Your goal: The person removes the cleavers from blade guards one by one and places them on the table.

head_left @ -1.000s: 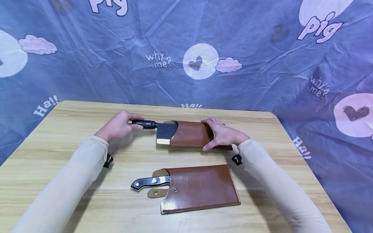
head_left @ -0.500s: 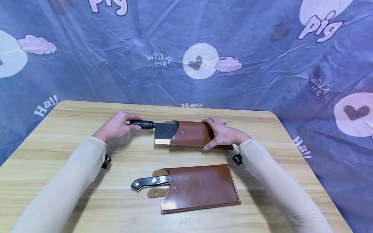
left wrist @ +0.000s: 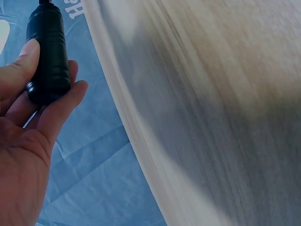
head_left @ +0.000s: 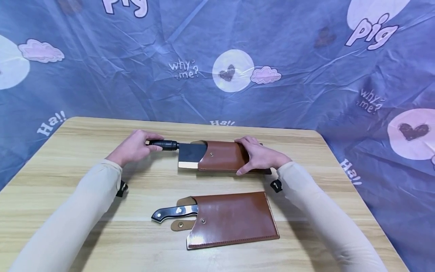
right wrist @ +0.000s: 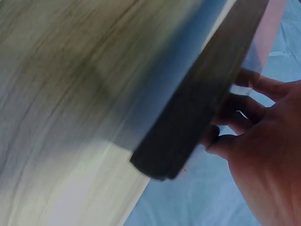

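My left hand pinches the end of a black cleaver handle between thumb and fingers; the left wrist view shows the same grip on the handle. A dark blade with a pale cutting edge runs from it into a brown leather sheath. Part of the blade is hidden inside. My right hand grips the sheath near its right end, thumb at the near edge and fingers at the far one. Seen from the right wrist, the fingers of my right hand lie beside a dark, blurred slab.
Nearer on the wooden table lies a second brown sheath. Another knife's black riveted handle and a tan snap strap stick out at its left. A blue printed cloth hangs behind the table.
My left hand has moved slightly left with the cleaver, so a little more blade shows outside the sheath. My right hand and the sheath stay nearly in place.
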Tool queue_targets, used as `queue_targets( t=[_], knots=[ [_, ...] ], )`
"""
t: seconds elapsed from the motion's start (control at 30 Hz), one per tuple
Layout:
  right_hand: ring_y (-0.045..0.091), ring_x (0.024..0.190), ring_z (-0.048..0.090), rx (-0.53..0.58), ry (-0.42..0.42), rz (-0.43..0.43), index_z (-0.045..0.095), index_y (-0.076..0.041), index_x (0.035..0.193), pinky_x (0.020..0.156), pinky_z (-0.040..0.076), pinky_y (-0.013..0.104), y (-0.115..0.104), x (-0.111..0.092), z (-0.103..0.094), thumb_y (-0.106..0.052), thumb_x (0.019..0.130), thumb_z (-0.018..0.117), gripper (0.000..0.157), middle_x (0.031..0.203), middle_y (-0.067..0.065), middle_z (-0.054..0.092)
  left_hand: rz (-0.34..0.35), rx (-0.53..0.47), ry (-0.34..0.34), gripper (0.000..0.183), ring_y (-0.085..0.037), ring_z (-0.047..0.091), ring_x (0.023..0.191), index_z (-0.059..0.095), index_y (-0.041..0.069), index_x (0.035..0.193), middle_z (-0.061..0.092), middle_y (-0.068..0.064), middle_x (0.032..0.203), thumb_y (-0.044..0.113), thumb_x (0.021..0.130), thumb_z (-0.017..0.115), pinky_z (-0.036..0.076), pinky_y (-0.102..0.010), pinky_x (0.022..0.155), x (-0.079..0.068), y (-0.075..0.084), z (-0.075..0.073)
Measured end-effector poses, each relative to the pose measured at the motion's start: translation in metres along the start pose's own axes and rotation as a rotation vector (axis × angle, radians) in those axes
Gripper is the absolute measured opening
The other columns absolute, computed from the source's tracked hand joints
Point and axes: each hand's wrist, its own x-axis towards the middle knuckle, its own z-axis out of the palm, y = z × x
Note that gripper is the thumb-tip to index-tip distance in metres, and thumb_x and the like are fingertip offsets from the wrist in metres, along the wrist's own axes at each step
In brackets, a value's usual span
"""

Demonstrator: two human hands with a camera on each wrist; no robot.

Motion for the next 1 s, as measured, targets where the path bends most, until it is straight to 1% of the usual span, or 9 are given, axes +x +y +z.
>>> queue_targets(
  t=[0.1,0.2,0.27,0.37,0.53,0.83,1.0],
  knots=[
    [0.018,0.114,0.029,-0.003,0.004,-0.005,0.029,-0.009,0.136,0.095,0.029,0.038,-0.0008,0.0005,-0.0007,-0.059,0.050,0.078,0.111,0.123,0.000,0.034,-0.016,0.001,0.010,0.041,-0.010,0.028,0.038,0.056,0.006,0.120,0.056,-0.016,0.116,0.017,0.082,0.066,0.034,-0.030,0.036,-0.0018,0.0004,-0.0014],
    [0.018,0.114,0.030,-0.006,0.007,-0.012,0.030,-0.008,0.136,0.095,0.029,0.039,-0.0010,0.0007,-0.0014,-0.059,0.050,0.077,0.111,0.123,0.001,0.034,-0.033,-0.005,0.022,0.041,-0.010,0.027,0.036,0.057,0.008,0.120,0.056,-0.015,0.117,0.017,0.081,0.066,0.031,-0.030,0.032,-0.0026,0.0013,-0.0014],
    [0.018,0.114,0.029,-0.010,0.007,-0.009,0.030,-0.008,0.136,0.095,0.029,0.038,-0.0011,0.0001,-0.0016,-0.060,0.050,0.077,0.111,0.123,0.001,0.034,-0.034,-0.003,0.028,0.041,-0.010,0.027,0.037,0.057,0.009,0.120,0.057,-0.014,0.116,0.018,0.081,0.067,0.032,-0.030,0.032,-0.0022,0.0011,-0.0010],
    [0.018,0.114,0.029,-0.008,0.004,-0.013,0.030,-0.007,0.136,0.095,0.030,0.039,-0.0009,-0.0001,-0.0014,-0.059,0.050,0.078,0.111,0.123,0.001,0.034,-0.035,0.000,0.026,0.041,-0.010,0.027,0.037,0.058,0.010,0.120,0.057,-0.014,0.117,0.019,0.081,0.067,0.032,-0.030,0.033,-0.0021,0.0002,-0.0006],
    [0.018,0.114,0.029,-0.003,0.001,-0.018,0.029,-0.007,0.136,0.095,0.029,0.039,-0.0005,-0.0005,-0.0010,-0.059,0.050,0.078,0.111,0.123,0.002,0.033,-0.057,-0.002,0.017,0.042,-0.010,0.027,0.039,0.057,0.010,0.121,0.056,-0.015,0.118,0.021,0.081,0.066,0.033,-0.031,0.035,-0.0037,-0.0020,-0.0017],
    [0.018,0.114,0.030,0.000,0.007,-0.012,0.030,-0.008,0.136,0.095,0.029,0.039,0.0009,-0.0039,-0.0029,-0.057,0.050,0.079,0.110,0.123,0.001,0.034,-0.073,-0.014,0.006,0.044,-0.010,0.028,0.036,0.055,0.012,0.123,0.053,-0.017,0.120,0.022,0.082,0.066,0.030,-0.029,0.029,-0.0057,-0.0052,-0.0035],
    [0.018,0.114,0.030,0.006,0.010,-0.008,0.030,-0.008,0.136,0.095,0.029,0.038,0.0015,-0.0043,-0.0032,-0.057,0.050,0.079,0.110,0.122,0.001,0.034,-0.077,-0.005,0.030,0.042,-0.011,0.029,0.036,0.057,0.012,0.121,0.055,-0.016,0.118,0.021,0.081,0.067,0.030,-0.029,0.030,-0.0053,-0.0060,-0.0037]
  ],
)
